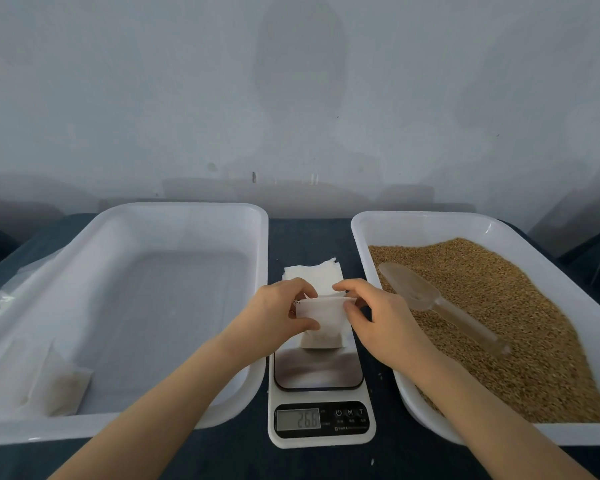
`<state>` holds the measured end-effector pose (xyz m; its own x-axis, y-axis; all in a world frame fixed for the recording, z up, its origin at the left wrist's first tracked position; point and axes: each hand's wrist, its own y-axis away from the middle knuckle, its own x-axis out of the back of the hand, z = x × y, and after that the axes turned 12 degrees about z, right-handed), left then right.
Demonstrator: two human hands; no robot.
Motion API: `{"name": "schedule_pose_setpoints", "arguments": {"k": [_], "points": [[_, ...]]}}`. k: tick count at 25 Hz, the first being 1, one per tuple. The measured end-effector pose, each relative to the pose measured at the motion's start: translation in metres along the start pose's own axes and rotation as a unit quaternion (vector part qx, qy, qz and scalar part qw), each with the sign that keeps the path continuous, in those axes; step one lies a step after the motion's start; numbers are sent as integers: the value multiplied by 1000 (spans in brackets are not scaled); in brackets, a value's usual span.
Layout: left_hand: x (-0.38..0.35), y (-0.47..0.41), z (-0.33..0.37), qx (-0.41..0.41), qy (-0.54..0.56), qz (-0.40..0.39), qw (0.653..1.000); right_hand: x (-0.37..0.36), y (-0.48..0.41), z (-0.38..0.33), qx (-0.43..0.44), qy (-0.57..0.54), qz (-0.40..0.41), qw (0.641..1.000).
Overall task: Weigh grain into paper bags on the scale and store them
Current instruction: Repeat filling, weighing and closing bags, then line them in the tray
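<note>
Left hand: fingers curled around the left top edge of the bag, thumb laid across its front face. Right hand: thumb and forefinger pinch the right top edge; the remaining fingers are loosely curled beside it. Both hands hold the bag mouth between them.

The bag is white paper and stands upright, with its base on the far part of the plate of the scale. Its contents are hidden. The display shows digits that read roughly 266; a decimal point cannot be made out.

A stack of flat empty bags lies on the table just behind the scale.

Left tray: white plastic, just beside the scale. It holds one filled bag in its near left corner.

Right tray: white plastic, on the scale's other side. It holds grain, heaped toward the right. A clear scoop lies on the grain, bowl toward the far side.

Clear film lies on the table left of the left tray.
</note>
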<state>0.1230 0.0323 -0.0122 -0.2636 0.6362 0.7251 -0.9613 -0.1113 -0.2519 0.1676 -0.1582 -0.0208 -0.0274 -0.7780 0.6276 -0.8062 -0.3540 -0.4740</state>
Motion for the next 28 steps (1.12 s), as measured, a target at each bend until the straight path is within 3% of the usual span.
{"name": "schedule_pose_setpoints", "arguments": {"k": [28], "points": [[-2, -1, -2, -5, -1, 5, 1000, 1, 0, -2, -11, 5, -6, 1000]]}}
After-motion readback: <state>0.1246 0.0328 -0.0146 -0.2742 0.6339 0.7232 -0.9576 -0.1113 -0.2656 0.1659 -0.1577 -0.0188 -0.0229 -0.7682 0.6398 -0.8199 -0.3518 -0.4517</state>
